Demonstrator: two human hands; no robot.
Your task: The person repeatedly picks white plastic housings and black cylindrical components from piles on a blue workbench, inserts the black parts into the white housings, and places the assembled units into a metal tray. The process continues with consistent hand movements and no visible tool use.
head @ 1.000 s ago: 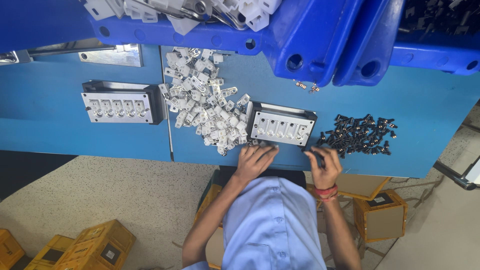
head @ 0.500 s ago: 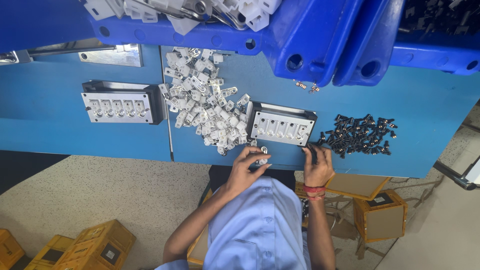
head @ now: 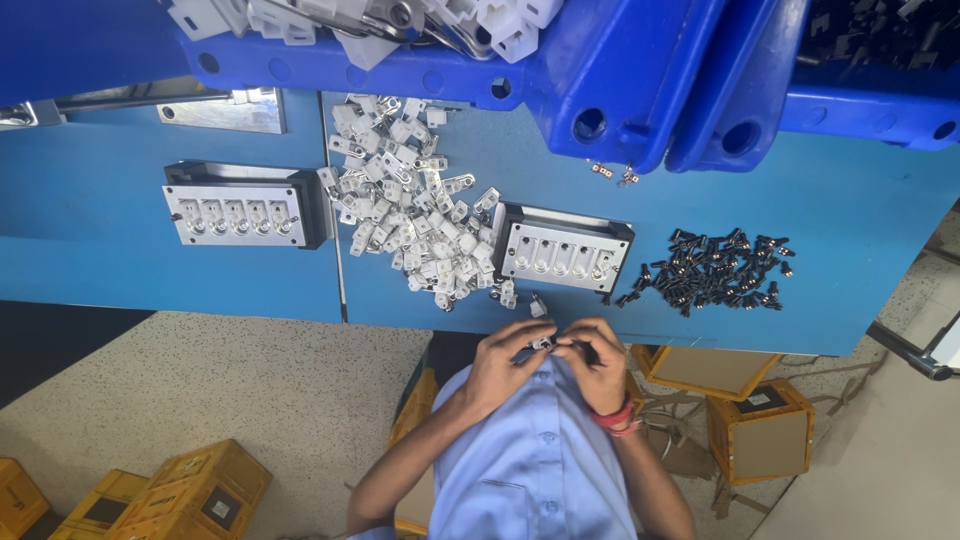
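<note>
We work over the blue bench (head: 120, 250), whose far edge is crowded by big blue bins (head: 620, 70) of white plastic parts. On the bench lie two metal fixture blocks, one off to the left side (head: 235, 215) and one straight ahead (head: 562, 248), each with a row of pockets. Between them spreads a heap of small white plastic housings (head: 410, 210), and to the other side a smaller scatter of black screws (head: 712, 268). Our hands meet just off the near edge of the bench, close to the chest: the left hand (head: 502, 358) and the right hand (head: 598, 362) both have their grip pinched together on a tiny white-and-metal piece (head: 541, 343) held between the fingertips. To do this fitting well, we judge it best to keep the piece steadied by one hand while the other turns or presses, elbows tucked, and to hold it over the bench so a dropped part does not fall to the floor.
</note>
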